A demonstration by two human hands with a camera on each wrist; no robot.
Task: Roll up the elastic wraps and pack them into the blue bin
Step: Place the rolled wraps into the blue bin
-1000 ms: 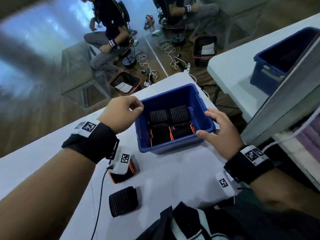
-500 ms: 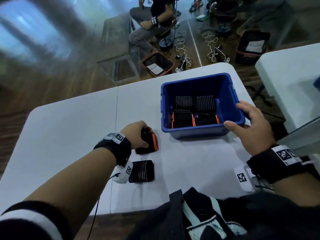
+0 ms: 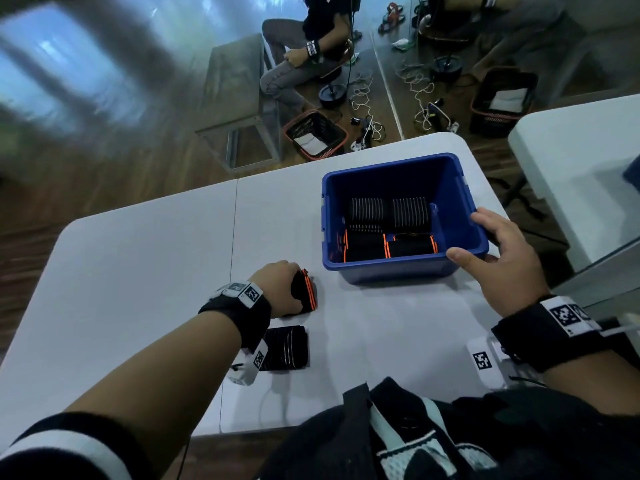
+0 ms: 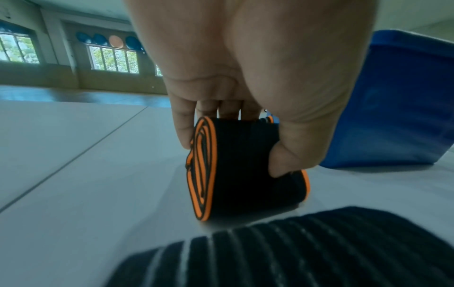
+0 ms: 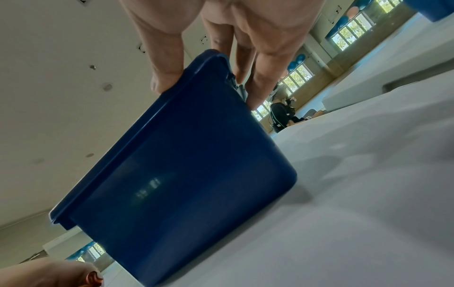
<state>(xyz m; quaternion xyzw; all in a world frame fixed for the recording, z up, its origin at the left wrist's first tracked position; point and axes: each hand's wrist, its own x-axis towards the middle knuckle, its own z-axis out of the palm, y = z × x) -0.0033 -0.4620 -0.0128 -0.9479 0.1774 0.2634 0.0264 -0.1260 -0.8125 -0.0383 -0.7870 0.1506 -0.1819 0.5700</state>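
The blue bin (image 3: pixel 398 268) stands on the white table and holds several rolled wraps, striped ones at the back and orange-edged ones (image 3: pixel 367 245) in front. My right hand (image 3: pixel 485 252) grips the bin's (image 5: pixel 186 165) near right corner, thumb on the front rim and fingers down the side. Left of the bin, my left hand (image 3: pixel 287 289) grips a rolled black wrap with orange edges (image 4: pixel 236 169) that rests on the table, thumb on its near face. A rolled black wrap with white stripes (image 3: pixel 285 348) lies just behind it, close to my wrist.
The white table (image 3: pixel 138 271) has a seam running down its middle and ends shortly behind the bin. A second white table (image 3: pixel 581 161) stands to the right across a gap. A seated person (image 3: pixel 304 57), cables and baskets are on the floor beyond.
My left hand came back from the bin's left rim to the table and took hold of the orange-edged roll. The right hand stays on the bin's corner.
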